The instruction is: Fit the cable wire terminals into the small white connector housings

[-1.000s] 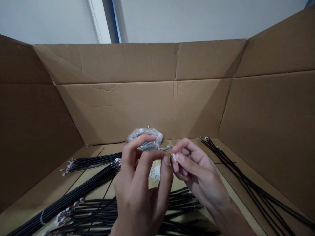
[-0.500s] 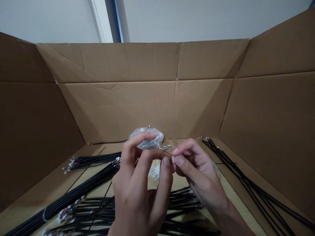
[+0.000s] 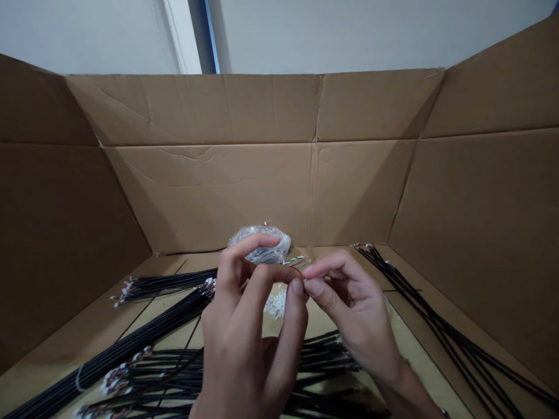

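Thin wires (image 3: 293, 261), long axis nearly level, loose ends rightward.
My left hand (image 3: 248, 334) pinches them, my right hand (image 3: 360, 314) a nearly hidden white connector (image 3: 305, 281).

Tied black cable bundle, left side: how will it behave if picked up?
The bundle likely bends springily, since its cables lie fairly straight. It should lift together near the tie, but the white connectors may snag, being clustered at one end.

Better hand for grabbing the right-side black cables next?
Right, likely: the right hand is nearer the right-side black cables; the left hand would reach across it. Both pinch close to a thin wire.
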The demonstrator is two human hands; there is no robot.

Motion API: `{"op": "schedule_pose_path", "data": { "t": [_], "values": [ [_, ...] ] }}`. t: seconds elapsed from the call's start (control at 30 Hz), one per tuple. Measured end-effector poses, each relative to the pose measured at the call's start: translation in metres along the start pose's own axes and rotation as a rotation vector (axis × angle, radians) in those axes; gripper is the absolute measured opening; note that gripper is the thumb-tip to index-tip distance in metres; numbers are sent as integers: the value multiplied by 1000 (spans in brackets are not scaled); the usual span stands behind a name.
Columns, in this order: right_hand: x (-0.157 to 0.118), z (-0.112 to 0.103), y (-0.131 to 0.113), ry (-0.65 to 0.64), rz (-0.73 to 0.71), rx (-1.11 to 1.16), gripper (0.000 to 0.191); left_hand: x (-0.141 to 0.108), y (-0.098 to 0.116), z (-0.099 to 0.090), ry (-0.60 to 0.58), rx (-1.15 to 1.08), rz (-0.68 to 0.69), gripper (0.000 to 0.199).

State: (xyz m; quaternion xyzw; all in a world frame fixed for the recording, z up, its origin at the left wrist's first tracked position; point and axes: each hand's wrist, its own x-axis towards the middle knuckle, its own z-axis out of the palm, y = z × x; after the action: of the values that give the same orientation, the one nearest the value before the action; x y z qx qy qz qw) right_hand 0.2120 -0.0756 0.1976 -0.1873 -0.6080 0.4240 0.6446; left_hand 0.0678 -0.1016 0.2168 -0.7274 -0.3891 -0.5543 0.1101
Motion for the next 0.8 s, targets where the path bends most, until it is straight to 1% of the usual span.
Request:
{"op": "schedule_pose_path", "data": {
  "t": [0.2, 0.33, 0.5, 0.57, 0.63, 0.73, 0.8],
  "values": [
    [3, 1, -2, 18, -15, -18, 13, 0, 0, 1, 12, -6, -12, 14],
    [3, -2, -3, 76, -45, -41, 11, -1, -2, 4, 27, -12, -13, 15],
    [1, -6, -3, 112, -125, -166, 17, 0, -2, 6, 60, -10, -13, 20],
    [0, -8, -4, 110, -217, -265, 22, 0, -2, 6, 57, -16, 19, 24],
    [0, -10, -4, 85, -371, -379, 29, 1, -2, 6, 62, -28, 55, 27],
    [0, -16, -5, 22, -593, -559, 37, 2, -3, 6, 70, -44, 64, 26],
    [0, -19, -6, -2, -671, -671, 39, 2, -4, 5, 70, -63, 53, 25]
  ]
}}
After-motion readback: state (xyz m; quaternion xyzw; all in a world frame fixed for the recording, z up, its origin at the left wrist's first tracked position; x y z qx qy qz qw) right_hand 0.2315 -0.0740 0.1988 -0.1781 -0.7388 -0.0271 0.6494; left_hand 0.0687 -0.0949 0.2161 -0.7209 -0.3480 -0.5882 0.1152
